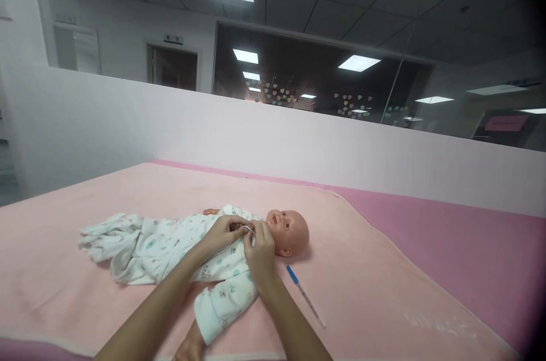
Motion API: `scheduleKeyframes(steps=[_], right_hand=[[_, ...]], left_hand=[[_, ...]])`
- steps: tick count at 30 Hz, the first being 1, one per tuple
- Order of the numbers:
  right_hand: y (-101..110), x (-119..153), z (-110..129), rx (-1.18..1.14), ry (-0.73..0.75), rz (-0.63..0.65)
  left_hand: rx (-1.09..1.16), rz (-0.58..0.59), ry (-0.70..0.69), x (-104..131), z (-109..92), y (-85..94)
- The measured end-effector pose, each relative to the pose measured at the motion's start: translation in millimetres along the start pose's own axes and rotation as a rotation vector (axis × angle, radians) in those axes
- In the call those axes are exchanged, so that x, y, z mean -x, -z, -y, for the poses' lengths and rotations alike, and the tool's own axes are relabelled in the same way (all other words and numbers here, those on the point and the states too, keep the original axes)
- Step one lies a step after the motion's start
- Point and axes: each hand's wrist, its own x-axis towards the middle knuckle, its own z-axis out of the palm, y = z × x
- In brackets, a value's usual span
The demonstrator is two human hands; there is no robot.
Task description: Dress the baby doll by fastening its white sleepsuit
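Note:
A baby doll [296, 231] lies on its back with its head to the right, dressed in a white printed outfit [170, 241] with long sleeves and loose legs. Over the upper chest, just below the doll's chin, my left hand [226, 234] is closed, thumb and fingers pinching the white edge of the outfit. My right hand [261, 247] pinches the same edge beside it, close to the doll's neck. Exactly what sits between the fingertips is partly hidden. One doll hand [190, 345] sticks out of the near sleeve, between my forearms.
A thermometer-like stick with a blue cap [293, 275] lies right of my right forearm. Everything rests on a pale pink sheet [371, 281] over a darker pink mat [426, 224]. A low white wall [298, 142] with glass above it borders the far side.

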Motion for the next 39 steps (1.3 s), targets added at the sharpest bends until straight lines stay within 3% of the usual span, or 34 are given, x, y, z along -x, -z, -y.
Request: scheduleKeyframes(steps=[6,24,39], right_hand=[[-0.4,-0.3,-1.8,-0.055,-0.011,0.013],[2.1,-3.3,-0.3,-0.052,0.037,-0.001],[8.1,-2.5,4.6,-0.186,-0.087,-0.015]], left_hand=[[-0.103,-0.049,-0.072,0.8,-2.8,-1.0],[-0.050,-0.173,-0.044,-0.3,2.7,-4.3],[-0.129,-0.132,-0.081,0.9,-2.3,-1.4]])
